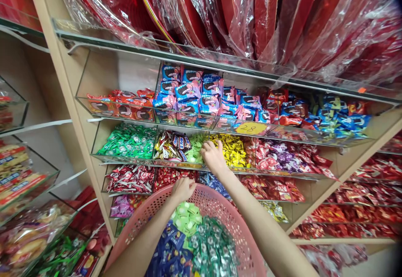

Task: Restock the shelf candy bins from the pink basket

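- Light-green packets (195, 143): shelf bin, just beside the right hand's fingers; more lie in the basket below.
- Right hand (214, 156): fingers curled inward; cannot tell whether they grasp a packet.
- Yellow packets (233, 150): adjoining, right of those fingers; a wide scoop could mix kinds.
- Pink basket (230, 205): rim clasped by the left hand (184, 189), fingers bent over it; uneven load might tip it.
- Glass shelf front (273, 171): below the right fingers; a low withdrawal could knock packets loose.
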Demonstrator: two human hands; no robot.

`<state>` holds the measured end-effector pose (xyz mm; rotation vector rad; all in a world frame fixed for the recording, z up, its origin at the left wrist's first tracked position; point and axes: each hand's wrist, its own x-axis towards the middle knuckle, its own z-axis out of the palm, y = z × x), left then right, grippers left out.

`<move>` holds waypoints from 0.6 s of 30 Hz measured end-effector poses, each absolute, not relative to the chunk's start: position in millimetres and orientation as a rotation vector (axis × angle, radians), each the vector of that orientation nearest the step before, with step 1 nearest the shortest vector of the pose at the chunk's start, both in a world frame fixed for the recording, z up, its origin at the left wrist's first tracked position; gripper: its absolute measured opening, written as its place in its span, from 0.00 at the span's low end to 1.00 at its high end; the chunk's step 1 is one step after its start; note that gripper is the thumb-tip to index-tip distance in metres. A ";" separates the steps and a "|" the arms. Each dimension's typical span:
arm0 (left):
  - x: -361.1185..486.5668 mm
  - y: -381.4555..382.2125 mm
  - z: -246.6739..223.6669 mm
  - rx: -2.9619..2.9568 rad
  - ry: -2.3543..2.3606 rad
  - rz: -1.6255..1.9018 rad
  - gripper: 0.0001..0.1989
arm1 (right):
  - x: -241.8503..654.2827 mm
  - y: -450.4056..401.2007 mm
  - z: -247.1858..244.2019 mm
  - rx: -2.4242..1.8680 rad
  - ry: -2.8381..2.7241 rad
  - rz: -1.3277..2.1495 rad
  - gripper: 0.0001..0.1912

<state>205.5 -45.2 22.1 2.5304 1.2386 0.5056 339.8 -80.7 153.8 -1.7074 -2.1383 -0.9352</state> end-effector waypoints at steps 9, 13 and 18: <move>203.8 -38.8 13.2 2.502 1.354 0.406 0.19 | 339.1 -133.7 133.5 -1.443 -1.680 -0.501 0.09; 207.2 -37.2 14.5 2.513 1.333 0.414 0.18 | 339.1 -145.5 102.6 -1.414 -1.564 -0.283 0.09; 214.3 -36.4 17.3 2.578 1.198 0.508 0.14 | 347.1 -153.0 80.4 -1.451 -1.422 -0.070 0.10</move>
